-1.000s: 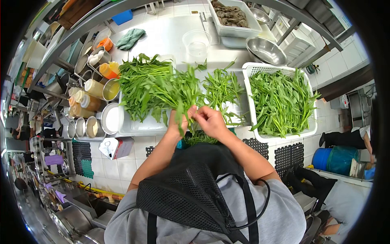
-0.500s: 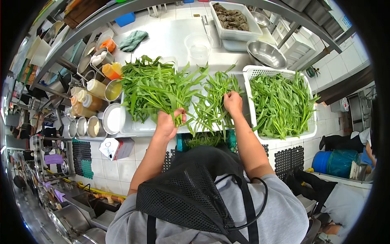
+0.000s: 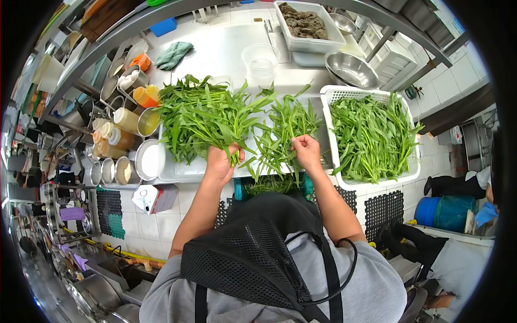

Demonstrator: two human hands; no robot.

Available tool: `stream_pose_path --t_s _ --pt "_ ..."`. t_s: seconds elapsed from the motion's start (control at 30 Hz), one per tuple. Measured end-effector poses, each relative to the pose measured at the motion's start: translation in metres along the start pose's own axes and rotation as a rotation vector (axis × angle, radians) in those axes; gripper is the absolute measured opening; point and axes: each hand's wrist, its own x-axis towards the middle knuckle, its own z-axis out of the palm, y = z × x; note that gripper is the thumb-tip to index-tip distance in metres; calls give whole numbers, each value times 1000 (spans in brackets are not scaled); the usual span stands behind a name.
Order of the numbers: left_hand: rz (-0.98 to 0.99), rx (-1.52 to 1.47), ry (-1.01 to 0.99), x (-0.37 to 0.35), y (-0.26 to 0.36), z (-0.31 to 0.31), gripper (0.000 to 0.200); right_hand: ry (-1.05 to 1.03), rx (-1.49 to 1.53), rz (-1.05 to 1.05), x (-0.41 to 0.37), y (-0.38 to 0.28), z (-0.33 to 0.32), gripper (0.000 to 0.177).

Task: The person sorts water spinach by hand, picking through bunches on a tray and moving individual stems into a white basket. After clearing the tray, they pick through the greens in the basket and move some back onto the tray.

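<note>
My left hand [image 3: 221, 164] is closed around the stems of a bunch of water spinach [image 3: 223, 126], its long leaves fanning away over the heap at the left of the steel table. My right hand [image 3: 307, 151] is closed in a pinch at the near edge of a looser, smaller pile of water spinach [image 3: 288, 121]; the leaf or stem between thumb and fingers is too small to make out fully. To the right of that hand stands a white perforated basket [image 3: 335, 144] heaped with more greens. Below the table edge, a green container holds further greens [image 3: 272, 184].
Sauce bottles [image 3: 125, 119], a bowl of white powder [image 3: 148, 159] and several metal pots line the left. At the back are a green cloth [image 3: 174, 55], a clear plastic tub [image 3: 260, 61], a steel bowl [image 3: 351, 70] and a bin of shrimp [image 3: 304, 24]. A person's legs [image 3: 412, 245] show at right.
My right hand has shifted slightly left and toward me, its fingers still pinched. My left hand stays on its bunch, nearly in place. The whole view has moved slightly.
</note>
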Motion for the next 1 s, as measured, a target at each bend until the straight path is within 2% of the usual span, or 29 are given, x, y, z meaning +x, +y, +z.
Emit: stream_pose_path --t_s 0.1,0.17,0.23,0.3,0.37,0.4,0.47,0.5,0.57,0.63,0.7,0.77,0.8,0.83,0.9,0.93,1.0 --pt "7 7 6 3 -1 5 9 18 73 -44 -8 -6 2 14" --pt "12 8 14 3 -7 7 8 34 135 -33 -21 -30 10 13" --pt "31 95 77 3 -19 13 9 12 233 -107 -33 -47 22 12" --pt "17 93 91 2 -28 24 11 -63 204 -145 -40 -45 34 11" --pt "-24 122 130 -2 -33 38 14 -215 -20 -298 -53 -50 48 11" --pt "106 161 191 -2 -39 44 18 -215 -19 -299 -56 -56 48 11" --pt "84 174 183 -1 -42 35 20 -417 -169 -329 -60 -68 48 12" --pt "62 186 174 -1 -41 29 22 -420 -168 -330 -52 -58 48 12" --pt "-8 153 160 -1 -29 23 24 -208 -144 -295 -22 -33 41 18" --pt "-50 97 185 -3 -22 21 23 11 -569 -295 0 -33 30 21" --pt "-77 92 181 -4 -19 21 22 44 -643 -261 18 -19 26 22" --pt "-89 108 169 -5 -14 26 21 32 -905 -328 24 -14 24 22" --pt "-91 110 166 -6 -14 27 21 31 -924 -318 26 -14 26 21" --pt "-73 107 140 -7 -14 27 21 35 -923 -316 26 -13 27 21" --pt "-54 104 118 -7 -13 26 21 26 -671 -303 23 -14 29 18" --pt "-55 88 128 -7 -13 25 21 24 -671 -300 18 -15 28 18" --pt "-52 70 142 -7 -10 21 21 197 -346 -373 10 -20 22 16"
